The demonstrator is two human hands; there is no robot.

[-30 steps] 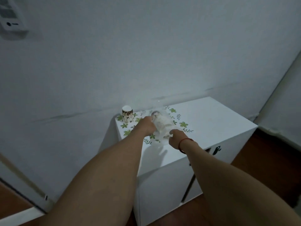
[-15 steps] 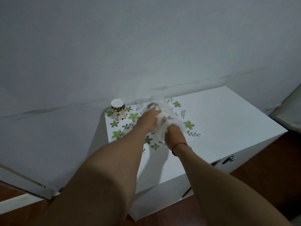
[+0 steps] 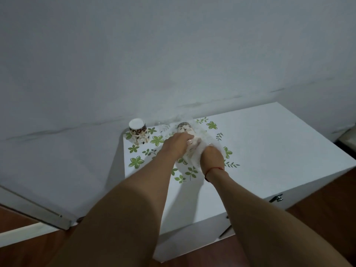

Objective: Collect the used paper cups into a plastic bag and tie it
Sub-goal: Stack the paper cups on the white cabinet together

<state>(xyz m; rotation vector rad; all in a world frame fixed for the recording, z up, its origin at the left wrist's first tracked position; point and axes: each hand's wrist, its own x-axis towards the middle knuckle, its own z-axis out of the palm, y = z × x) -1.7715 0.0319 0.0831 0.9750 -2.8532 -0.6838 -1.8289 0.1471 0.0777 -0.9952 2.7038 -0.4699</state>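
Observation:
A clear plastic bag [image 3: 204, 137] lies on the white cabinet top [image 3: 269, 143], with a patterned paper cup [image 3: 185, 128] lying on its side inside it. My left hand [image 3: 178, 144] grips the bag and the cup from the left. My right hand [image 3: 211, 156] pinches the bag's near end from the right; a red thread circles that wrist. A second paper cup [image 3: 138, 131], with a coffee-bean print, stands upside down at the cabinet's far left corner, apart from both hands.
The cabinet stands against a pale wall [image 3: 173, 54] and bears green leaf stickers [image 3: 136, 162] on its left half. A metal door latch [image 3: 276, 198] shows on its front. Dark wooden floor [image 3: 317, 214] lies to the right and below.
Both hands have closed in on the bag and cup, the right hand now gathering the plastic at its near end. The camera has moved closer and tilted down.

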